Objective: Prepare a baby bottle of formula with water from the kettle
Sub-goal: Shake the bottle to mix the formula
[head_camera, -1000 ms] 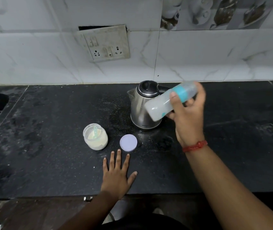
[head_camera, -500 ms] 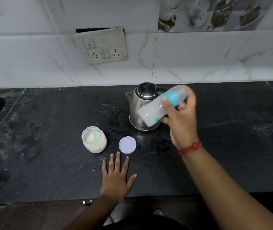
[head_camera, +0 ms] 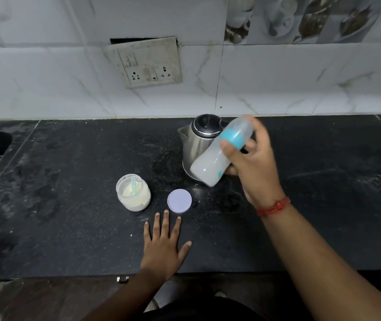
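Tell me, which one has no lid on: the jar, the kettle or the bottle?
The formula jar. Its top is open with a scoop inside, and its purple lid lies beside it. The kettle and baby bottle are closed.

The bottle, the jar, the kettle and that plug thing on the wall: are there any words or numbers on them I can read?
No words or numbers can be read anywhere.
Bottle: a small teal mark near the bottom, too blurred to read.
Jar: no label shows.
Lid: plain.
Kettle: no brand or writing shows.
Socket plate: only switches and plug holes, no writing.
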`<action>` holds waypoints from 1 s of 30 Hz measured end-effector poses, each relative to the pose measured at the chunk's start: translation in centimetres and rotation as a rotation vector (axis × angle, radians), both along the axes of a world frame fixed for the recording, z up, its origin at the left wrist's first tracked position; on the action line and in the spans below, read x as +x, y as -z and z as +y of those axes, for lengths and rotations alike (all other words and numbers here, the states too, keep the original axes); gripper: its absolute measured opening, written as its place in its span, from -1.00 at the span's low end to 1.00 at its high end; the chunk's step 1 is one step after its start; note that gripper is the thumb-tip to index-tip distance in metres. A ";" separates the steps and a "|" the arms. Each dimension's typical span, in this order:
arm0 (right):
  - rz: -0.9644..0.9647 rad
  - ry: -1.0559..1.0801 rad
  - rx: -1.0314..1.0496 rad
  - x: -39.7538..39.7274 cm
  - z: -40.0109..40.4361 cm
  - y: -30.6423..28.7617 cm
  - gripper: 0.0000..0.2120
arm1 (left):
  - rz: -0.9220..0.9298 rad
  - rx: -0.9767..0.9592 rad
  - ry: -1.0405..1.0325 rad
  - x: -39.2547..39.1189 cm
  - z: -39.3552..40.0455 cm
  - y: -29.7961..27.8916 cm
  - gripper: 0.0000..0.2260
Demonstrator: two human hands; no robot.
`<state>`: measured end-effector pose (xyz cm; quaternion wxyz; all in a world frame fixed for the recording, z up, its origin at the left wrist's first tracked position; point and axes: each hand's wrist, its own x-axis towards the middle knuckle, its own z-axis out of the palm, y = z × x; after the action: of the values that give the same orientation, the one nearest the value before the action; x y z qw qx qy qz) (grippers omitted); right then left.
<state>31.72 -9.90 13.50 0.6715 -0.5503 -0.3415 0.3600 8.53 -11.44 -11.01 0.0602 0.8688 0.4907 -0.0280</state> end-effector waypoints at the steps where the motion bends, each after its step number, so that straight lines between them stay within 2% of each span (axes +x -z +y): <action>1: 0.085 0.083 0.037 0.1 0.0 -0.3 -0.42 | 0.000 -0.005 -0.001 0.1 0.0 0.0 -0.32; 3: 0.172 0.175 0.082 0.3 0.2 -0.3 -0.44 | 0.000 -0.012 -0.003 0.2 -0.1 0.0 -0.32; 6: -0.043 -0.067 -0.024 -0.2 -0.1 0.4 -0.40 | 0.004 -0.030 -0.004 -0.1 0.0 0.0 -0.31; 7: -0.061 -0.075 -0.030 -0.3 -0.1 0.6 -0.42 | 0.007 -0.028 -0.002 -0.1 0.0 0.0 -0.30; 10: 0.148 0.103 0.031 -0.1 0.0 0.3 -0.55 | 0.004 -0.024 -0.007 0.1 -0.1 0.0 -0.30; 14: -0.038 -0.155 -0.031 -0.8 -0.5 0.9 -0.42 | 0.007 -0.032 0.000 -0.3 0.1 0.0 -0.31; 17: 0.057 -0.165 0.018 -0.8 -1.0 0.3 -0.40 | 0.009 -0.028 0.004 -0.3 0.0 -0.1 -0.32; 21: 0.059 -0.191 0.043 -1.0 -1.3 -0.2 -0.33 | 0.010 -0.032 0.015 -0.5 0.2 -0.2 -0.32; 30: 0.044 -0.206 0.066 -1.3 -2.0 -0.9 -0.35 | 0.029 -0.047 0.014 -0.5 0.1 -0.5 -0.33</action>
<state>30.39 -11.88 14.35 0.6559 -0.4821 -0.3932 0.4276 8.01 -11.34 -10.55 0.0733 0.8701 0.4846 -0.0525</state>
